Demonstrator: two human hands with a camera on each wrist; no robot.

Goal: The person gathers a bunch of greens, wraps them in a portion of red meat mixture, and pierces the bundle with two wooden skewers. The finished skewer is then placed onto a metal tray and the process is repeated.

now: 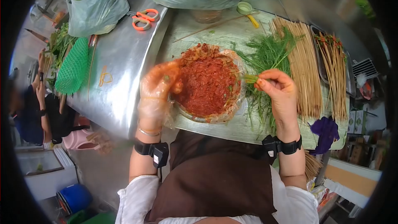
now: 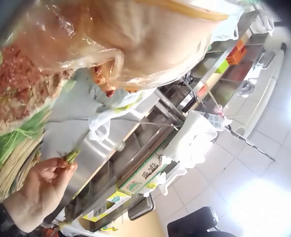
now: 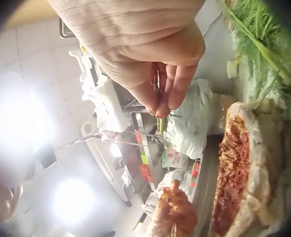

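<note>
My left hand [image 1: 159, 81], in a clear plastic glove smeared with red sauce, is at the left rim of a bowl [image 1: 237, 95] of red minced filling [image 1: 207, 83]. Its fingers bend toward the bowl, and a green bit sticks to the glove; I cannot tell whether they hold anything. My bare right hand [image 1: 280, 91] pinches a short bundle of dill [image 1: 250, 78] between thumb and fingers, over the bowl's right side. Red specks mark its fingertips. The right wrist view shows the bundle's feathery end [image 3: 162, 124] below the fingertips. A heap of loose dill [image 1: 269, 54] lies beside this hand.
Bare wooden skewers [image 1: 300, 66] lie right of the dill, with filled skewers [image 1: 331, 58] on a tray beyond. A purple cloth [image 1: 324, 132] lies at the front right corner. Orange-handled scissors [image 1: 144, 20], a green net [image 1: 74, 68] and plastic bags [image 1: 97, 8] occupy the left and back.
</note>
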